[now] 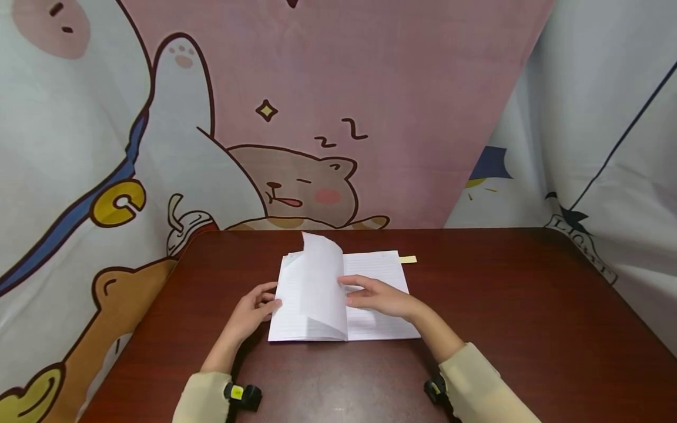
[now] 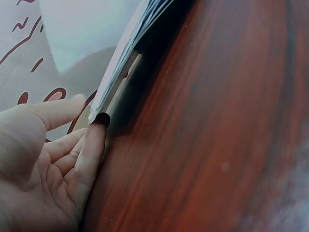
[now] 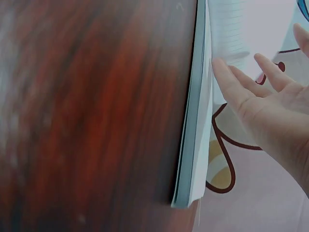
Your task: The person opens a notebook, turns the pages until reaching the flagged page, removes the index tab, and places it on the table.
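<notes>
An open notebook with white lined pages lies on the table. One loose page stands up in a curve over its left half. At the left edge, my left hand holds the notebook, thumb by the top pages and fingers at the side; the left wrist view shows a finger against the underside of that edge. My right hand is over the right half, its fingers extended and fingertips at the raised page. In the right wrist view those fingers look spread and fairly straight.
A yellow tab sticks out from the notebook's right side. The dark red wooden table spreads around it. A cartoon-printed cloth hangs behind and at both sides. Black wrist cameras sit at the cuffs.
</notes>
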The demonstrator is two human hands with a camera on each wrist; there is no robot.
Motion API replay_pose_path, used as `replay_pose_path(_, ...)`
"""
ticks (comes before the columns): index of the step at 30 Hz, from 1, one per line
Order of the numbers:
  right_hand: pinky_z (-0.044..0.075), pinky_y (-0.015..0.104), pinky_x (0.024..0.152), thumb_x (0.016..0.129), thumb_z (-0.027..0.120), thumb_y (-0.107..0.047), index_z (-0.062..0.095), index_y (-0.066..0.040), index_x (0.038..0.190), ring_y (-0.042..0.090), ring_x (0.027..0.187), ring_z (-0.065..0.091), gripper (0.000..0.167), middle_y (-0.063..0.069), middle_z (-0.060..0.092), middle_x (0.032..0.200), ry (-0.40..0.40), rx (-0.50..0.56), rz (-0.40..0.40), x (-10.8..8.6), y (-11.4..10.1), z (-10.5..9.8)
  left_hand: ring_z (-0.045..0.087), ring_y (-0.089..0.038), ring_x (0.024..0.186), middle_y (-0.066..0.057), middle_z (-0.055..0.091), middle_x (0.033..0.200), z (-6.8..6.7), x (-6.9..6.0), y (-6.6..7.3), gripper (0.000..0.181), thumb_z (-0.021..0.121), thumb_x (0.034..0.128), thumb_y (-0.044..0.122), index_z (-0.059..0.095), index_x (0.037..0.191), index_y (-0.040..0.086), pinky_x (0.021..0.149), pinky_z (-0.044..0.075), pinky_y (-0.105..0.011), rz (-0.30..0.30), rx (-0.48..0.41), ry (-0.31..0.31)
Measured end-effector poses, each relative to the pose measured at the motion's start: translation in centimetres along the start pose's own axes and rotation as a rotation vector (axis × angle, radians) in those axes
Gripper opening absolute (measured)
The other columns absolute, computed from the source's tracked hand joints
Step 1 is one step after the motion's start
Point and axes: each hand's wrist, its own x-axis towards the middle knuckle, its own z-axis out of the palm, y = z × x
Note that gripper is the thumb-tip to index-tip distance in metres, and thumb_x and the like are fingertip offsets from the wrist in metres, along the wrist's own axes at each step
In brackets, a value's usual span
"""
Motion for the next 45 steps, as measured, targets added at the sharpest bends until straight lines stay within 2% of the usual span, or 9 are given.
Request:
replay_pose_path(6,0.037,0.054,0.113,0.098,0.062,-0.030,0.047,-0.008,0.148,0.040,0.142,0.042,0.057,0.015,0.045,0.154,-0.009,-0.064,0.053,0.3,-0.3,0.7,0.061,-0.012,0.081,-0.018,0.065,0.113,0.2,-0.1,0.1,0.042,0.056,0.1029,0.025,0.054,0.140,0.004,0.075,0.056,-0.029,-0.021,-0.023,0.024)
replay_pose_path(13,0.029,0.054,0.119,0.096,0.064,-0.032,0.051,-0.011,0.145,0.035,0.146,0.037,0.055,0.010,0.047,0.154,-0.039,-0.105,0.081,0.6,-0.7,1.1,0.058,-0.014,0.082,-0.019,0.067,0.116,0.1,0.0,0.2,0.054,0.072,0.0927,0.020,0.052,0.141,0.006,0.070,0.054,-0.025,-0.020,0.039,0.015)
replay_pose_path(18,0.031,0.054,0.117,0.097,0.063,-0.032,0.052,-0.011,0.144,0.034,0.144,0.040,0.053,0.010,0.047,0.153,-0.037,-0.125,0.075,0.7,-0.7,1.0,0.057,-0.015,0.080,-0.021,0.066,0.117,0.1,-0.1,0.1,0.061,0.075,0.0894,0.014,0.049,0.144,0.004,0.066,0.050,-0.024,0.000,0.043,-0.006)
replay_pose_path(21,0.036,0.054,0.114,0.099,0.060,-0.028,0.053,-0.006,0.143,0.036,0.139,0.046,0.049,0.014,0.051,0.149,0.021,-0.129,0.044,0.7,-0.5,0.6,0.057,-0.015,0.081,-0.021,0.066,0.116,0.0,-0.1,0.1,0.061,0.074,0.0897,0.013,0.049,0.144,0.004,0.066,0.050,-0.024,0.003,0.042,-0.010)
replay_pose_path(27,0.050,0.045,0.101,0.100,0.057,-0.016,0.055,0.004,0.137,0.037,0.127,0.057,0.042,0.024,0.054,0.143,0.229,-0.097,0.016,0.5,0.4,-1.1,0.058,-0.016,0.080,-0.020,0.067,0.115,-0.1,-0.1,0.3,0.058,0.074,0.0897,0.013,0.051,0.142,0.004,0.066,0.049,-0.023,0.001,0.051,-0.007)
replay_pose_path(32,0.054,0.042,0.094,0.099,0.059,-0.014,0.055,0.006,0.135,0.035,0.121,0.061,0.042,0.026,0.056,0.139,0.412,-0.090,0.067,-0.1,1.2,-3.1,0.058,-0.015,0.081,-0.020,0.067,0.116,0.0,-0.2,0.3,0.059,0.075,0.0896,0.014,0.050,0.142,0.004,0.066,0.050,-0.023,0.002,0.044,-0.010)
replay_pose_path(35,0.052,0.047,0.097,0.100,0.058,-0.014,0.053,0.006,0.136,0.038,0.122,0.059,0.043,0.027,0.055,0.140,0.490,-0.103,0.108,-0.6,1.8,-4.3,0.058,-0.015,0.080,-0.020,0.066,0.116,0.0,-0.2,0.2,0.059,0.075,0.0896,0.014,0.050,0.143,0.003,0.066,0.050,-0.024,0.006,0.045,-0.012)
replay_pose_path(38,0.047,0.052,0.103,0.100,0.056,-0.016,0.051,0.004,0.139,0.040,0.127,0.056,0.043,0.027,0.052,0.144,0.537,-0.129,0.163,-1.1,2.4,-5.2,0.057,-0.016,0.080,-0.020,0.066,0.116,0.0,-0.1,0.2,0.059,0.074,0.0899,0.014,0.050,0.143,0.004,0.066,0.049,-0.024,0.004,0.052,-0.011)
replay_pose_path(45,0.039,0.056,0.109,0.101,0.053,-0.017,0.046,0.005,0.142,0.044,0.133,0.047,0.046,0.029,0.046,0.145,0.537,-0.164,0.235,-1.8,3.2,-6.4,0.057,-0.016,0.080,-0.020,0.066,0.116,-0.1,-0.2,0.2,0.058,0.074,0.0901,0.013,0.051,0.142,0.005,0.066,0.049,-0.023,0.005,0.049,-0.009)
